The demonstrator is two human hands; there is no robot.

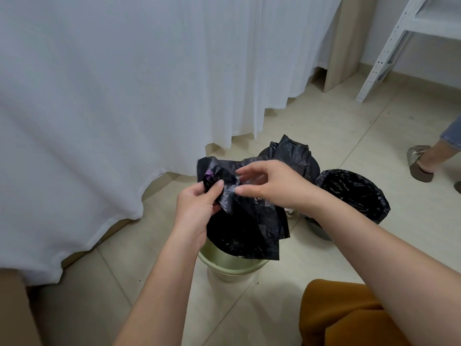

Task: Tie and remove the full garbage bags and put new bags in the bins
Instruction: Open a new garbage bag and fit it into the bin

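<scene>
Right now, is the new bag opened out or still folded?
Still folded. The new bag hangs flat, creased, above the green bin; left hand grips its top while right hand picks at the edge.

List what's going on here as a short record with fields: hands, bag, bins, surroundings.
left hand: left hand grips the folded black bag by its upper edge
right hand: right hand, fingers picking at the bag's top
green bin: green bin below the bag, no liner visible
second bin: lined bin to the right, black liner fitted
tied bag: full black bag behind
surroundings: white curtain, tiled floor
</scene>
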